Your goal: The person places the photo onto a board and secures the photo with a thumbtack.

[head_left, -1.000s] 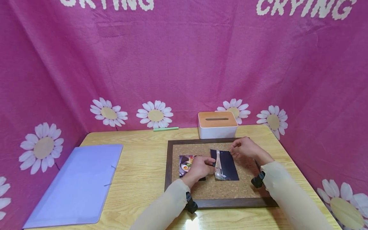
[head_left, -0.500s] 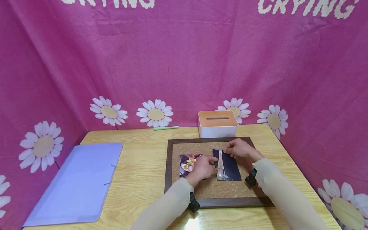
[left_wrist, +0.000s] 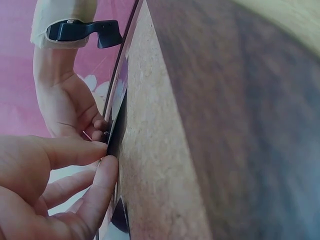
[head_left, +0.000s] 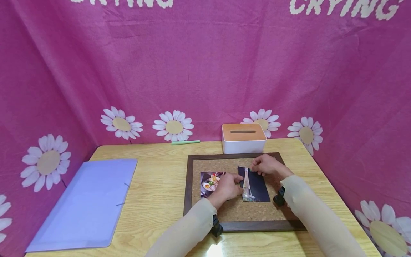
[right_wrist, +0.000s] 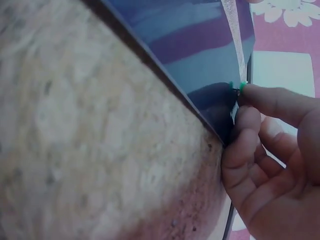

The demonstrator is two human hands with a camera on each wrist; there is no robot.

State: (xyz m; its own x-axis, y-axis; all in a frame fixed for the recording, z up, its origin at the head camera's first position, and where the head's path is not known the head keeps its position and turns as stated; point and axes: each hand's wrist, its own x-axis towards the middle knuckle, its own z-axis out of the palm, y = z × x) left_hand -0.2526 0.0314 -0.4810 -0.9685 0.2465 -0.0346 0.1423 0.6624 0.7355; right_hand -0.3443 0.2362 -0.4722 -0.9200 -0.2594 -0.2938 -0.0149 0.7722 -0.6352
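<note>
On the cork board point(head_left: 231, 213) lies a dark photo of a lit tower point(head_left: 258, 187). My left hand point(head_left: 226, 187) pinches its left edge between thumb and fingers; the left wrist view shows that edge lifted slightly off the cork. At the photo's top, my right hand point(head_left: 267, 165) pinches a small green push pin point(right_wrist: 243, 87), whose tip meets the photo surface in the right wrist view. A second photo, of a bowl of food point(head_left: 210, 182), is on the board to the left, partly covered by my left hand.
Behind the board stands a white tissue box point(head_left: 244, 147) with a wooden lid. A green pen-like stick point(head_left: 185, 142) lies near the table's back edge. The lilac folder point(head_left: 85, 203) is on the left. A pink curtain point(head_left: 205, 71) surrounds the table.
My right hand has moved left from the photo's top right corner to nearer its top middle. The tower photo and my left hand have shifted slightly right. Over the last half second little differs.
</note>
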